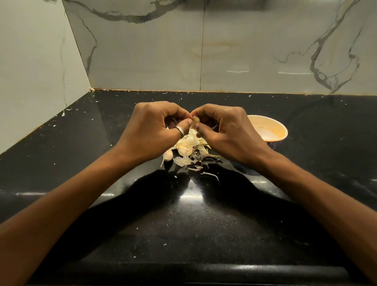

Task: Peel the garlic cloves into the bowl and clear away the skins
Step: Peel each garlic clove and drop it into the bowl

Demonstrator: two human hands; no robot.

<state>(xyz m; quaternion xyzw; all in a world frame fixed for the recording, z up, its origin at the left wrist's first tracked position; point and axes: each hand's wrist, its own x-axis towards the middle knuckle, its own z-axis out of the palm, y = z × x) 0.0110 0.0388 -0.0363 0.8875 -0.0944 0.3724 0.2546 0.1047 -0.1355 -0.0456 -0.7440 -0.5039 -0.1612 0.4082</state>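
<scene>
The black stone countertop (187,229) fills the near part of the view, flecked with tiny pale scraps, and both bare forearms reach across it from the near corners. A heap of papery garlic skins (190,149) lies on the counter, with a few thin loose strips strewn on its near side. Just left of the heap rests a whole garlic clove (168,157), touching the heap's edge.

Directly above the heap, both hands meet. The left hand (148,131), with a silver ring (180,130) on its thumb, has its fingers curled in, thumb and forefinger pinching one side of a small clove (195,120). The right hand (226,130) is curled likewise, and its thumb and forefinger pinch the same clove from the other side. The clove is held in the air over the heap, clear of the counter.

Right of the heap and slightly farther back stands a pale bowl (278,129) with a yellowish inside, half hidden behind the right hand; what it holds cannot be made out. Beyond the heap, grey-veined marble wall tiles (243,43) rise from the counter's back edge.
</scene>
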